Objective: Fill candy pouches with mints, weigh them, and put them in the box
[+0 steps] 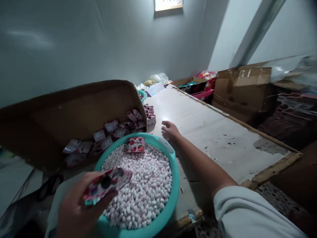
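A bright panel (168,4) with a tan lower edge hangs high on the grey wall (119,43). Below are crumpled clear plastic (162,78), a dark open carton (194,89) holding teal items (189,84), a red patterned bundle (208,75) and a large brown cardboard box (241,87).

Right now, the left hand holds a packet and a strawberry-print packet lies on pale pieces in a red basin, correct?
Not quite: the head view shows a teal basin, not a red one. The left hand does hold a packet, and a strawberry-print packet lies on the pale pieces.
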A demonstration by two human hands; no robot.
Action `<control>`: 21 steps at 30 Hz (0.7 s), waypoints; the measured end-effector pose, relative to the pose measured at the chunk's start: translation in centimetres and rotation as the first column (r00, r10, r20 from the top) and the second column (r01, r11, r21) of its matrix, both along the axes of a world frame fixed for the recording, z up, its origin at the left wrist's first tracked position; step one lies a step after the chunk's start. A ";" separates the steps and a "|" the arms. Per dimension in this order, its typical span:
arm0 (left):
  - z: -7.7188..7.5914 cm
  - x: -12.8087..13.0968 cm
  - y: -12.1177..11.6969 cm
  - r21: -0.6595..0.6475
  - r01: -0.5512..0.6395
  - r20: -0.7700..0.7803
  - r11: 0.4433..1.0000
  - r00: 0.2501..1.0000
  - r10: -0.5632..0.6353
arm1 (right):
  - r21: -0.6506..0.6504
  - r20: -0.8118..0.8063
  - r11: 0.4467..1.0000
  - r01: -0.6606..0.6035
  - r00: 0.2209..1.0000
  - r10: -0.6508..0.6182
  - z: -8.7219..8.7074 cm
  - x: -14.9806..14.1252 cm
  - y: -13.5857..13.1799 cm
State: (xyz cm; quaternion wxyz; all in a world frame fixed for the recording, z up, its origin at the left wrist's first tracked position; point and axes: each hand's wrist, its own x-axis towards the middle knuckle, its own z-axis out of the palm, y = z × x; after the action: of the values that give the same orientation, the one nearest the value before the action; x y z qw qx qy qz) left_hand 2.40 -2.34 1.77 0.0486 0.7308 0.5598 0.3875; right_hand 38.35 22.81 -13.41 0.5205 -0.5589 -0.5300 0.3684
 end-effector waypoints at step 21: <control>-0.7 -9.3 0.7 -0.118 -0.604 -0.014 0.788 0.795 0.607 | -0.170 -0.360 0.910 0.378 0.836 -0.414 3.4 -1.7 -6.0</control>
State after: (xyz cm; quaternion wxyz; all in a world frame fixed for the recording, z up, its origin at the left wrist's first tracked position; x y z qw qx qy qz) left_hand -6.91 -1.68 1.02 -0.0286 0.5041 0.7853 0.3583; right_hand 36.68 16.83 -9.97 0.6536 -0.5956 -0.2715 0.3799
